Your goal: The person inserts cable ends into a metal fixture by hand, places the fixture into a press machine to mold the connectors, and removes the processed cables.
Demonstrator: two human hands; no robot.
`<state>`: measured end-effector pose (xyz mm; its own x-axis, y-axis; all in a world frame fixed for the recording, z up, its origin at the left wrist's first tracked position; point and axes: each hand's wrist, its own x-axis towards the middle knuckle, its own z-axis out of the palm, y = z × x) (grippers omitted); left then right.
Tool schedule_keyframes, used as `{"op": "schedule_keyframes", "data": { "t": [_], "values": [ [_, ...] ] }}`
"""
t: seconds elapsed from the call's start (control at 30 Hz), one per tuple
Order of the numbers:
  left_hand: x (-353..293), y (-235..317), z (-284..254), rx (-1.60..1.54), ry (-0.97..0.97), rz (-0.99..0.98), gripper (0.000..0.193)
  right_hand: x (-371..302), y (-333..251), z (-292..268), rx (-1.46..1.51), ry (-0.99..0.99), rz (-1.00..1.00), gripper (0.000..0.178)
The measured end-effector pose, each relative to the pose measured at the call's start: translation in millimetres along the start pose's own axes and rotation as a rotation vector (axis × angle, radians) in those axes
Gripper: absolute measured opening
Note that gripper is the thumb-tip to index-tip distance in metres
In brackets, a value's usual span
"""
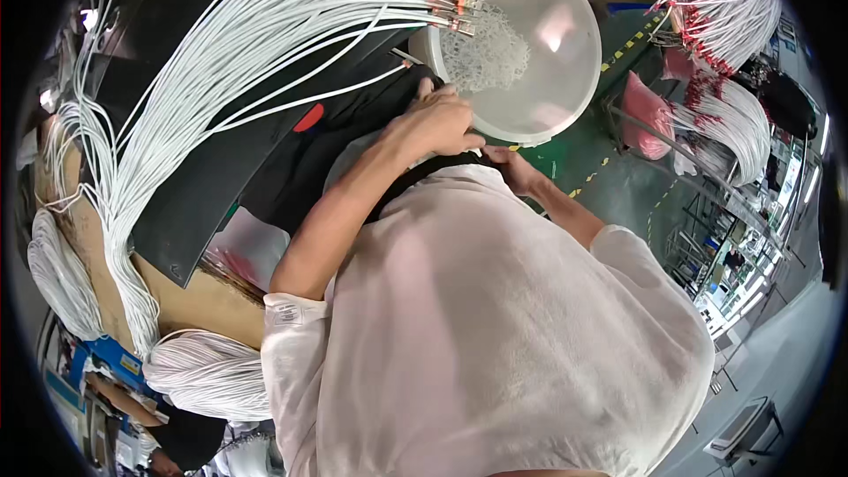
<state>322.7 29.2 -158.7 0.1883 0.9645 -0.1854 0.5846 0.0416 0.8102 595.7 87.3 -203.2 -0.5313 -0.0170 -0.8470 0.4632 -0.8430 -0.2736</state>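
Observation:
My left hand (437, 126) is bent with curled fingers at my waist, between the black mat and a white tub. Its fingertips point toward my right hand (514, 170), which is partly hidden by my shirt and has its fingers drawn together. A tiny white bit (478, 152) shows between the two hands; its kind cannot be made out. Just beyond my left hand, one white cable (353, 84) with a metal end lies apart from the rest. A large bundle of white cables (230, 62) with metal connectors (455, 2) fans across the black mat (190, 212).
The white tub (565, 79) ahead of my hands holds clear plastic scraps (486, 49). More coiled white cables (208, 373) sit along the bench at left. Red-tipped cable bundles (720, 9) and a pink bag (647, 115) are on a rack to the right. Another person's arm (124, 399) shows lower left.

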Motion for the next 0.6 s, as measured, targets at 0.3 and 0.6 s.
{"op": "schedule_keyframes", "data": {
  "t": [0.3,0.6],
  "values": [
    [32.8,18.0,-5.2,0.135,-0.472,0.02,0.02,-19.5,38.0,26.8,-0.015,0.004,-0.381,0.065],
    [54.5,8.7,0.5,-0.051,-0.728,-0.057,0.021,-36.9,27.7,8.8,-0.642,-0.105,-0.224,0.092]
  ]
}}
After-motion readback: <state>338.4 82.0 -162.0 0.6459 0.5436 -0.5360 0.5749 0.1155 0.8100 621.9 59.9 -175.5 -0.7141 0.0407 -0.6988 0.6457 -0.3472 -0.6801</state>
